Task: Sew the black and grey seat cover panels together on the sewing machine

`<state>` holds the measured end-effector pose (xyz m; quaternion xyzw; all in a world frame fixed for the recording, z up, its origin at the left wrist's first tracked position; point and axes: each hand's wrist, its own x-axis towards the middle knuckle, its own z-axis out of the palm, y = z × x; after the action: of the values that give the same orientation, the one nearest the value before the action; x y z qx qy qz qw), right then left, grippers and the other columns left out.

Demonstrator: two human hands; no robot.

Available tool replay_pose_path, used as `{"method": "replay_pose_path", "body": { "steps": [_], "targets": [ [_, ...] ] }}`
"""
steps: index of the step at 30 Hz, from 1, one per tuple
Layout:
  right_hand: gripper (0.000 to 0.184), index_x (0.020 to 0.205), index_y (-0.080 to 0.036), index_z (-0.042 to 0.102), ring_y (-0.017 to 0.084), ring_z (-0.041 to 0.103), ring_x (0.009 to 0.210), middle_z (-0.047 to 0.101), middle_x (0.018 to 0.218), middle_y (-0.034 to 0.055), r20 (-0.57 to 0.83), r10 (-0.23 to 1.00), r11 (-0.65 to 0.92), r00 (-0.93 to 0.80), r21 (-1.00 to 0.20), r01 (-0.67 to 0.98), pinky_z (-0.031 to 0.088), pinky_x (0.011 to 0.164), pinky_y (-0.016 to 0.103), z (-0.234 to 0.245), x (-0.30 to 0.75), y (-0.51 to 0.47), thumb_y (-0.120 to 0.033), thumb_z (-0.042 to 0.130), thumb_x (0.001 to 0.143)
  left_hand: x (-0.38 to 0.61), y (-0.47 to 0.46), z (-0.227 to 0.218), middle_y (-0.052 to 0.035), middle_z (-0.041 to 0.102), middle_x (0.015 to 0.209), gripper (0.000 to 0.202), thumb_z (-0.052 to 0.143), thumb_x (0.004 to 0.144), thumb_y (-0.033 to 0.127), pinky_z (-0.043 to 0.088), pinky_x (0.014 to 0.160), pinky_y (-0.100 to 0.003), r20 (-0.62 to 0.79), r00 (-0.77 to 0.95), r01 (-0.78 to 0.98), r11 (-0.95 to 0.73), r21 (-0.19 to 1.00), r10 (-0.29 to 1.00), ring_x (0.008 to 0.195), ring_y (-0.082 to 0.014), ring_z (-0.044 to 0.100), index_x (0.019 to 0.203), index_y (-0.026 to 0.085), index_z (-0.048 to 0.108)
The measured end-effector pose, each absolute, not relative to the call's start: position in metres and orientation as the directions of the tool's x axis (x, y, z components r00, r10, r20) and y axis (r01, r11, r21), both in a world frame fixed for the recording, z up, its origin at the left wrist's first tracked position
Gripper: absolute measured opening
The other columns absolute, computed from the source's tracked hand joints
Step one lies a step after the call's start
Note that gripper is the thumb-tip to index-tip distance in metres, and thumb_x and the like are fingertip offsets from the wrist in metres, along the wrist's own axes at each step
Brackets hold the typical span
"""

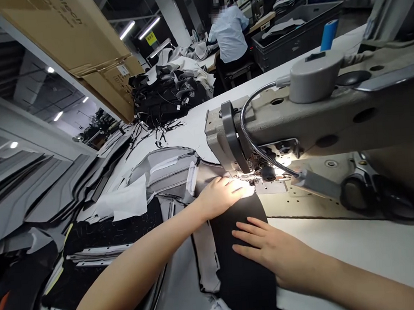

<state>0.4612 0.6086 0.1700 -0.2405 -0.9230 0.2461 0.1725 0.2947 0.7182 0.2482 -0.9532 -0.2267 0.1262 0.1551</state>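
Note:
A black fabric piece (242, 267) with a grey layer (206, 255) beside it lies on the white table, running under the needle of a grey industrial sewing machine (297, 114). My left hand (219, 194) rests on the fabric right at the presser foot, brightly lit by the machine lamp, fingers pressed down on the cloth. My right hand (260, 246) lies flat on the black fabric nearer to me, fingers stretched out and apart.
Stacks of grey and black cut pieces (101, 230) fill the left side, with white paper (124, 202) on top. A heap of dark parts (166, 96) and cardboard boxes (87, 45) stand behind. Another person (228, 31) sits at a far table. A dark bin (291, 38) stands beyond.

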Motion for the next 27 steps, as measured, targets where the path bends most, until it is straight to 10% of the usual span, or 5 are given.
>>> {"method": "replay_pose_path", "body": {
  "steps": [11, 19, 27],
  "targets": [
    [0.060, 0.133, -0.021, 0.047, 0.026, 0.027, 0.135, 0.040, 0.142, 0.0113, 0.268, 0.435, 0.811, -0.859, -0.532, 0.245, 0.016, 0.112, 0.046, 0.176, 0.456, 0.612, -0.018, 0.055, 0.074, 0.332, 0.697, 0.247, -0.0139, 0.060, 0.108, 0.029, 0.044, 0.085, 0.004, 0.043, 0.090, -0.035, -0.227, 0.796, 0.510, -0.824, -0.247, 0.561, 0.102, -0.0233, 0.055, 0.112, 0.007, 0.055],
    [0.039, 0.124, -0.015, 0.055, 0.022, 0.052, 0.114, 0.061, 0.119, 0.0100, 0.310, 0.645, 0.703, -0.699, -0.599, 0.383, 0.035, 0.104, 0.038, 0.170, 0.400, 0.616, -0.010, 0.040, 0.088, 0.344, 0.689, 0.241, -0.0090, 0.059, 0.090, 0.035, 0.039, 0.063, -0.006, 0.048, 0.067, -0.027, -0.286, 0.635, 0.744, -0.668, -0.023, 0.717, 0.076, -0.0180, 0.055, 0.085, 0.015, 0.058],
    [0.051, 0.124, -0.016, 0.056, 0.028, 0.045, 0.122, 0.055, 0.127, 0.0120, 0.271, 0.678, 0.679, -0.684, -0.588, 0.440, 0.031, 0.106, 0.045, 0.165, 0.406, 0.619, -0.007, 0.044, 0.075, 0.344, 0.693, 0.222, -0.0089, 0.059, 0.095, 0.031, 0.039, 0.070, -0.003, 0.049, 0.080, -0.029, -0.237, 0.616, 0.773, -0.635, -0.003, 0.751, 0.091, -0.0193, 0.054, 0.088, 0.014, 0.058]
  ]
}}
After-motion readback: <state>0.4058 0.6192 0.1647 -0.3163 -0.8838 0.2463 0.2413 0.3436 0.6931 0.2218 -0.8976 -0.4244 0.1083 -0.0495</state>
